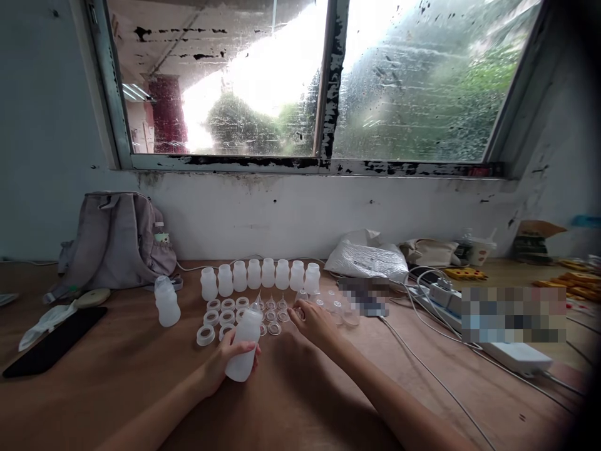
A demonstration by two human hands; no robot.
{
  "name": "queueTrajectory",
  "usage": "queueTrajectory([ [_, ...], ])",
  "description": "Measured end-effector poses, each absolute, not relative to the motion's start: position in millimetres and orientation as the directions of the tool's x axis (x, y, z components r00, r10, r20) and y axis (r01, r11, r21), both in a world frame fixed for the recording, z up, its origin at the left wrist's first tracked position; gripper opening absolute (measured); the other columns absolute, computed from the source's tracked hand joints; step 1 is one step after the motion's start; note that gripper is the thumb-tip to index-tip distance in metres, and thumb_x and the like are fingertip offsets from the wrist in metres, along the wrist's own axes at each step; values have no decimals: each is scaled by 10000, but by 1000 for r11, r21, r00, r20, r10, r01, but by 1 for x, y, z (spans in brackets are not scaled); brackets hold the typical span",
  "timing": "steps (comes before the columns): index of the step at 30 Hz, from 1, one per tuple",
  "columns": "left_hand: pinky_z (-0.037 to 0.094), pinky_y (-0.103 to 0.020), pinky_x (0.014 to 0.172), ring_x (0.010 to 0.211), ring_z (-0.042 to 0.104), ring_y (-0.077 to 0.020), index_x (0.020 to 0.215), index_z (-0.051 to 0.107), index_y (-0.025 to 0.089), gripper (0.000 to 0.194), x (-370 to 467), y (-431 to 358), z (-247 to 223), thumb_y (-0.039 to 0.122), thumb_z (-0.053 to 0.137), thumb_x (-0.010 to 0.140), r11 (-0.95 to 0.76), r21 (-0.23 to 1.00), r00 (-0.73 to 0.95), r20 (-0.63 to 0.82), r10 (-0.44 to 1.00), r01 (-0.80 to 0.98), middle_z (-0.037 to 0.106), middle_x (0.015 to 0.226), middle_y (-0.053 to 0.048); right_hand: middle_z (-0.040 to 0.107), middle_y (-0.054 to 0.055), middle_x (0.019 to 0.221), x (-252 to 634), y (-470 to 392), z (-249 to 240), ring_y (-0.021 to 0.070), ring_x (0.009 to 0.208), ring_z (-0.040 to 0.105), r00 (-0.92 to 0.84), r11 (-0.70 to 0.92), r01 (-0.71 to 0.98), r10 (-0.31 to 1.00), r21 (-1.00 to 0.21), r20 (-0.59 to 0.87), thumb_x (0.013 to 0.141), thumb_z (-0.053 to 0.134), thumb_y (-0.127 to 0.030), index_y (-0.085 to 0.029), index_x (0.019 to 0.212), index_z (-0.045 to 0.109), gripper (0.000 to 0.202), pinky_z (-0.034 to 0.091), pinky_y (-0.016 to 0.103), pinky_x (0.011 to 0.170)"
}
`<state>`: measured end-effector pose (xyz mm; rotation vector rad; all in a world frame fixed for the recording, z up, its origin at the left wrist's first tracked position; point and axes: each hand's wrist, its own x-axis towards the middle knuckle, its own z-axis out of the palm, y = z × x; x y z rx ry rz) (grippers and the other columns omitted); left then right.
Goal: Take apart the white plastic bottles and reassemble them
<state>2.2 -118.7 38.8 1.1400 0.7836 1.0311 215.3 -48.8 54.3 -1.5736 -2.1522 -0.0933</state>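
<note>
My left hand (230,357) is wrapped round a frosted white baby bottle (244,347), tilted with its top leaning right. A clear piece shows at the bottle's mouth; I cannot tell whether it sits on it or lies behind. My right hand (307,319) is over the table beside clear pointed bottle nipples (270,305). Its fingers are bent together, and whatever they hold is hidden. White screw rings (205,335) lie in rows left of the nipples, partly covered by the held bottle. Clear domed caps (337,305) lie beyond my right hand.
Several frosted bottles (253,274) stand in a row at the back. One capped bottle (167,302) stands apart at left, near a grey backpack (117,238) and a black phone-like slab (56,341). A silvery bag (369,257), cables and a power strip (514,357) lie at right.
</note>
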Motion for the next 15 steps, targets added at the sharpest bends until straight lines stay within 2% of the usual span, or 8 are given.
queueTrajectory([
  [3,382,-253,635,718,511,-152,944,518,156,336,5,-122,43,279,626,650,2,986,287,46,957,-166,557,804,-26,621,39,850,222,-49,64,168,748,577,-201,306,923,900,-233,386,819,361,-367,-199,871,534,247,333,241,586],
  [5,361,-236,650,764,483,-150,977,509,168,396,5,-123,45,296,652,630,-34,994,265,61,962,-106,538,819,-11,620,49,860,228,-49,69,189,771,574,-178,257,941,930,-222,323,798,393,-366,-194,879,523,231,332,250,585],
  [9,340,-230,638,753,457,-146,977,495,174,434,5,-124,48,342,663,614,-57,998,285,63,957,-31,508,786,4,616,80,887,237,-49,71,231,814,567,-165,186,973,975,-134,152,739,478,-348,-182,864,522,212,326,266,575],
  [15,360,-246,640,734,476,-146,958,491,164,420,6,-123,48,356,656,622,-82,997,283,79,956,-4,515,771,0,596,78,882,240,-49,66,232,811,557,-153,167,978,981,-122,118,729,501,-364,-186,890,512,240,323,263,550],
])
